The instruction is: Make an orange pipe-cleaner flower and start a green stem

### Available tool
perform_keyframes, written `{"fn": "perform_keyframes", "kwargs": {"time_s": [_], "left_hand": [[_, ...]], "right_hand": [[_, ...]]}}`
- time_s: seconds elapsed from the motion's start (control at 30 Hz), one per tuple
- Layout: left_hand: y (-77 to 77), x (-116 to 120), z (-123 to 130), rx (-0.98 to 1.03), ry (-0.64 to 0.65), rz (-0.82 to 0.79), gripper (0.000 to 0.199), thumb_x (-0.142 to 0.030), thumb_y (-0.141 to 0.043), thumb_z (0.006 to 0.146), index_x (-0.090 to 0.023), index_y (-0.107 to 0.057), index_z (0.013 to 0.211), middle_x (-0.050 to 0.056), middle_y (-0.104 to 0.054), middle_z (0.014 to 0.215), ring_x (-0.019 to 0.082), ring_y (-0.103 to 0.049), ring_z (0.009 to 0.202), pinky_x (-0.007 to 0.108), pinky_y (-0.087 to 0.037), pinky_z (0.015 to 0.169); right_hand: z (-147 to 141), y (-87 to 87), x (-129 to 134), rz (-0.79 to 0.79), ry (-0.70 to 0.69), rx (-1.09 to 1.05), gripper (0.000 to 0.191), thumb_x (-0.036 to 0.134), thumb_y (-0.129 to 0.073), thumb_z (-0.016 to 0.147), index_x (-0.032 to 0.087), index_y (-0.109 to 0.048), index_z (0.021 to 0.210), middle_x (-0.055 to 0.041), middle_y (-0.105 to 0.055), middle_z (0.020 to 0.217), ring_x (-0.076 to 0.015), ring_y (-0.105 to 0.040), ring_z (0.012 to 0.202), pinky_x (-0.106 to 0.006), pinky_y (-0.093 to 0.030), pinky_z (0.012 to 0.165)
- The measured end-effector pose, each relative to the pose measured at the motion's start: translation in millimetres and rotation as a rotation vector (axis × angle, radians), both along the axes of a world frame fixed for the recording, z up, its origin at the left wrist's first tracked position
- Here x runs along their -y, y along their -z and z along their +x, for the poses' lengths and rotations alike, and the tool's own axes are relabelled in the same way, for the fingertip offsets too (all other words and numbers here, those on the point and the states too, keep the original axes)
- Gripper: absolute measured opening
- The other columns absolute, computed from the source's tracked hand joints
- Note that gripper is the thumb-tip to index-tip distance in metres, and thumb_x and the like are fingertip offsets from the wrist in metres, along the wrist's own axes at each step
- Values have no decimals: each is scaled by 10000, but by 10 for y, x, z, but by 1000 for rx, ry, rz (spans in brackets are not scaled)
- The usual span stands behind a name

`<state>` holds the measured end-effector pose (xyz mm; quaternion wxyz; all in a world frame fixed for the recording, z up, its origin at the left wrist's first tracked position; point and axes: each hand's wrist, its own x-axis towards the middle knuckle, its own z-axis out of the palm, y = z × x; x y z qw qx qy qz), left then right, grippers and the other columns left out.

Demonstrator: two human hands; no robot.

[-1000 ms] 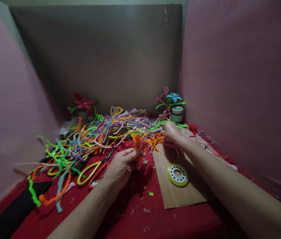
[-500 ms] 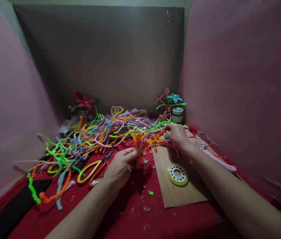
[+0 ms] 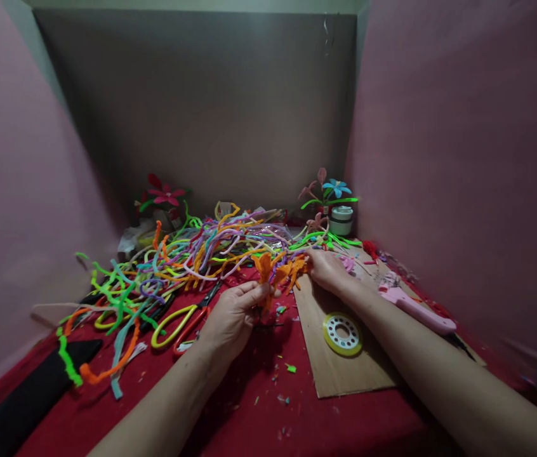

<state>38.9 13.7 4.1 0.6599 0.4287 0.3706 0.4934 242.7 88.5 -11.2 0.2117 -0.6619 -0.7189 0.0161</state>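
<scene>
Orange fuzzy petals (image 3: 265,269) pinched in left hand (image 3: 233,316), right hand (image 3: 328,270) at looped orange strips (image 3: 296,269), grip unclear

Tbl (image 3: 249,419): stem pile (image 3: 211,251) back/L, cardboard (image 3: 339,377) R.
Scissors (image 3: 198,309) in front of pile, L of L hand (image 3: 233,317); petal piece (image 3: 264,268) in L hand. R hand (image 3: 328,270) at cardboard's back L part. Tape roll (image 3: 353,333) on cardboard nr front; handled tool (image 3: 416,311) R of R arm (image 3: 406,343). Jar (image 3: 341,221) behind cardboard, flower (image 3: 338,188) just by it; 2nd flower (image 3: 167,194) back L, behind pile.

Dim, uneven light leaves the back wall (image 3: 202,114) shadowed, with wide-angle stretching toward the edges.
</scene>
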Motion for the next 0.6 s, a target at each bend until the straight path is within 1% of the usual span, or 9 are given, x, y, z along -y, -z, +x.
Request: {"fn": "perform_keyframes", "kwargs": {"time_s": [0.07, 0.17, 0.27, 0.33, 0.43, 0.53, 0.6], "left_hand": [[-5, 6, 1, 13, 3, -6, 189, -255, -736, 636, -85, -685, 700, 52, -646, 654, 68, -508, 523, 167, -374, 490], [-9, 8, 7, 28, -4, -16, 189, -249, -743, 627, -81, -686, 692, 51, -645, 653, 74, -520, 534, 172, -388, 505], [-4, 5, 11, 31, -7, -20, 195, -251, -745, 624, -75, -687, 685, 53, -645, 649, 72, -517, 523, 171, -387, 494], [2, 3, 11, 31, -5, -20, 201, -257, -746, 622, -74, -687, 683, 50, -638, 632, 68, -505, 502, 171, -379, 475], [12, 4, 8, 38, -4, -26, 214, -265, -752, 611, -74, -689, 685, 49, -630, 617, 71, -502, 497, 174, -380, 470], [21, 9, 4, 41, 0, -28, 227, -273, -749, 613, -67, -690, 687, 53, -626, 620, 75, -510, 508, 176, -388, 479], [24, 12, 3, 40, 8, -22, 222, -272, -741, 625, -65, -691, 689, 52, -622, 619, 74, -510, 509, 176, -390, 481]], "right_hand": [[-8, 4, 21, 4, -18, 41, 400, 75, -502, 735, 206, -594, 1102, -103, -683, 978, -228, -617, 889, -292, -416, 695], [-2, -35, 44, 22, -23, 80, 391, 83, -515, 737, 224, -598, 1092, -94, -679, 984, -226, -610, 905, -290, -415, 702], [25, -118, 59, 64, -12, 106, 327, 162, -577, 733, 193, -617, 1056, -115, -667, 982, -243, -591, 934, -295, -415, 726], [48, -184, 61, 88, -8, 117, 279, 196, -602, 724, 166, -646, 997, -133, -660, 987, -251, -582, 946, -295, -412, 744], [90, -274, 44, 94, 12, 107, 203, 160, -571, 730, 156, -689, 895, -127, -673, 953, -223, -605, 883, -267, -412, 729], [148, -333, 16, 91, 50, 78, 228, 101, -526, 713, 166, -713, 827, -98, -699, 863, -194, -624, 815, -237, -411, 694], [192, -355, 10, 96, 82, 60, 264, 87, -507, 699, 170, -717, 836, -85, -707, 816, -189, -628, 787, -231, -410, 671]]}}
